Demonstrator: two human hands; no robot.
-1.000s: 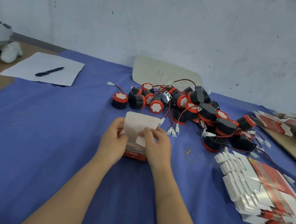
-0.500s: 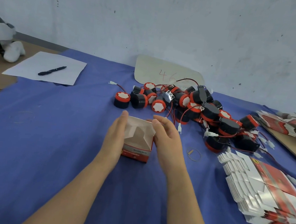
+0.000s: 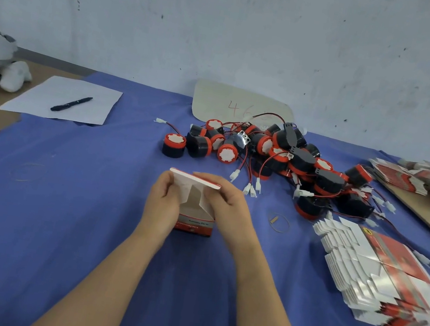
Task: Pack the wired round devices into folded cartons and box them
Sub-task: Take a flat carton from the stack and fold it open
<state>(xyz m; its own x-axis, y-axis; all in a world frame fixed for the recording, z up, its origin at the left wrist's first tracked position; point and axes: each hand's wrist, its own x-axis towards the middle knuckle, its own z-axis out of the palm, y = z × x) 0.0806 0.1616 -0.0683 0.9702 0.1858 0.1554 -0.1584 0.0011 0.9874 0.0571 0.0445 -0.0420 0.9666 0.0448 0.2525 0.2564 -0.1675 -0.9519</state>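
At frame centre the left hand [image 3: 162, 205] and right hand [image 3: 229, 210] pinch the lid flap [image 3: 195, 180] of the upright carton [image 3: 195, 220], which should be pressed squarely over its 2 side flaps [image 3: 205, 203], with the wired devices [image 3: 279, 156] piled just above, toward the right.

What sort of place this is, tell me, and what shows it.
Likely a hand-packing bench: a heap of wired round devices, a stack of flat cartons, and one carton half folded.
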